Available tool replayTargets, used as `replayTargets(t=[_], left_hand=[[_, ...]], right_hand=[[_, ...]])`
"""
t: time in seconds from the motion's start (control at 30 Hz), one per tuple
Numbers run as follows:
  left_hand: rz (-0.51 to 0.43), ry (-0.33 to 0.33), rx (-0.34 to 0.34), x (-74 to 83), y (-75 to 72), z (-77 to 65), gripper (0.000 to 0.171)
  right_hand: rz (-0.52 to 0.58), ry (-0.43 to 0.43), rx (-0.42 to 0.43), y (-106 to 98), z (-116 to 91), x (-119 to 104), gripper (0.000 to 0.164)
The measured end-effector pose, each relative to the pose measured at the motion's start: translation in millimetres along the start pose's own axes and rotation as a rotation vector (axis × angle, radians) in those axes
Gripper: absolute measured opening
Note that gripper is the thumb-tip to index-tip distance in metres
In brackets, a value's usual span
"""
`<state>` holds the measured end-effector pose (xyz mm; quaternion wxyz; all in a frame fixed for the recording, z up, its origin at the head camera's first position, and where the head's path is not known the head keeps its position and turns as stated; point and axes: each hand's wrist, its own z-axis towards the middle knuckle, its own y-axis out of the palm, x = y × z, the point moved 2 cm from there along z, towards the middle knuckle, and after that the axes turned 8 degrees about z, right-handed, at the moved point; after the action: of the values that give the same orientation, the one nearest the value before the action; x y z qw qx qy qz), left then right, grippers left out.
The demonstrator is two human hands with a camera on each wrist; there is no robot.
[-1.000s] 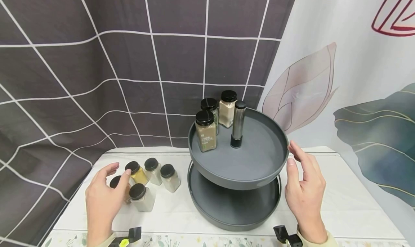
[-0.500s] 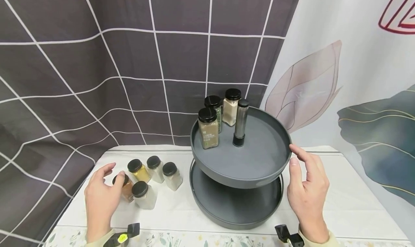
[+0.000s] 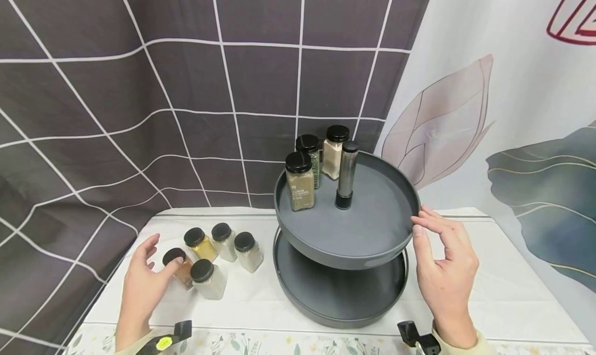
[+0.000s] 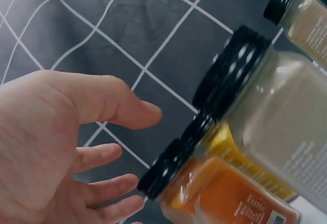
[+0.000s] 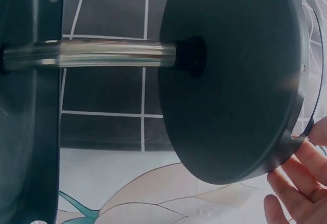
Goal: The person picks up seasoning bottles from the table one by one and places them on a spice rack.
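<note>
In the head view my left hand hovers at the left, fingers loosely bent around the near side of a black-capped jar of orange-brown spice. The left wrist view shows the thumb apart from that spice jar, fingers close to its cap; contact cannot be told. On the right, the fingertips of my right hand touch the outer rim of the upper tray of a grey two-tier turntable. Seen from the right wrist, those fingers rest against the upper tray's edge without curling round it.
Beside the orange-brown jar stand a yellow spice jar and several pale ones, such as a whitish jar. A cumin powder jar and two more jars stand on the upper tray, left of the post. Below is the lower tray.
My right hand has come in against the upper tray's rim, its fingertips now touching. My left hand has shifted slightly left and down beside the orange-brown jar. The camera view has moved slightly.
</note>
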<state>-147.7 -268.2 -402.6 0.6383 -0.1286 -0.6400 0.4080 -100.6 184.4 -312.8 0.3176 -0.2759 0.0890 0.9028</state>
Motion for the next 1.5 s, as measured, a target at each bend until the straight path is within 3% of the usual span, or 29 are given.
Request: replayTargets(t=[0.5, 0.7, 0.93, 1.2, 1.5], left_hand=[[0.044, 0.071, -0.101, -10.7, 2.1, 1.7, 0.097], [0.019, 0.106, -0.145, -17.8, 4.0, 3.5, 0.099], [-0.006, 0.100, -0.199, -24.3, 8.5, 3.5, 0.098], [0.036, 0.065, -0.254, -30.2, 14.7, 5.6, 0.096], [0.071, 0.046, -0.285, -36.8, 20.3, 8.1, 0.091]], right_hand=[[0.095, 0.067, -0.059, -4, -14, 31, 0.009], [0.102, 0.078, -0.101, -5, -14, 30, 0.011], [0.223, 0.080, -0.160, -4, -12, 25, 0.027], [0.221, 0.072, -0.197, 0, -3, 3, 0.042], [0.238, 0.095, -0.227, 0, -5, 6, 0.049]])
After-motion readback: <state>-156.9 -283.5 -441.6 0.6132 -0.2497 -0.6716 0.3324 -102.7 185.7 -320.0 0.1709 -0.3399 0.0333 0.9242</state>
